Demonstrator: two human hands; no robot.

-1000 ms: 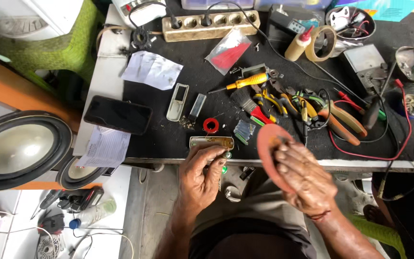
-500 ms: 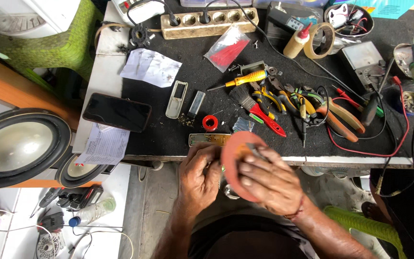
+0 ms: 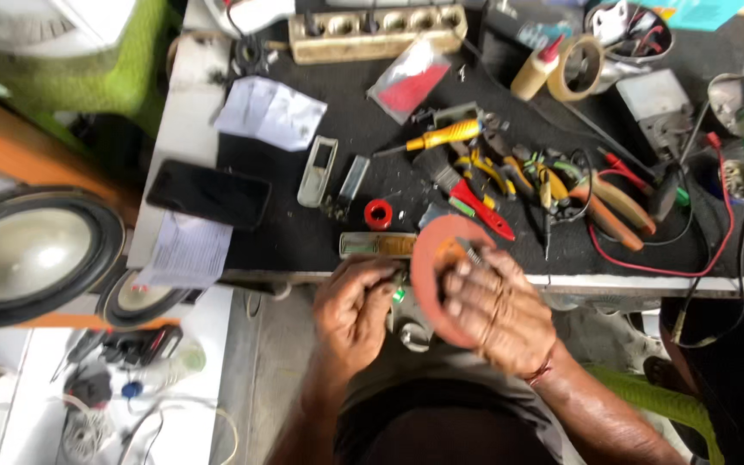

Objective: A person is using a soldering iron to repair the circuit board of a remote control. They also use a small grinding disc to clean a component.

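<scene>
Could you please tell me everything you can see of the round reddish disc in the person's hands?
The flat, round, reddish-orange disc looks like thin plastic or rubber, matte and plain. It is held tilted at the front edge of the black-topped workbench. The right hand covers its lower right part, fingers spread over its face; the left hand is beside its left rim. A small metal part sits near its centre, blurred.

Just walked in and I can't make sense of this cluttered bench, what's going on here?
A person sits at the front edge of a black workbench strewn with tools. The right hand holds a reddish-orange disc upright, while the left hand pinches a small part with a green bit against it. A yellow-handled screwdriver, pliers and a small red ring lie just beyond, untouched.
</scene>
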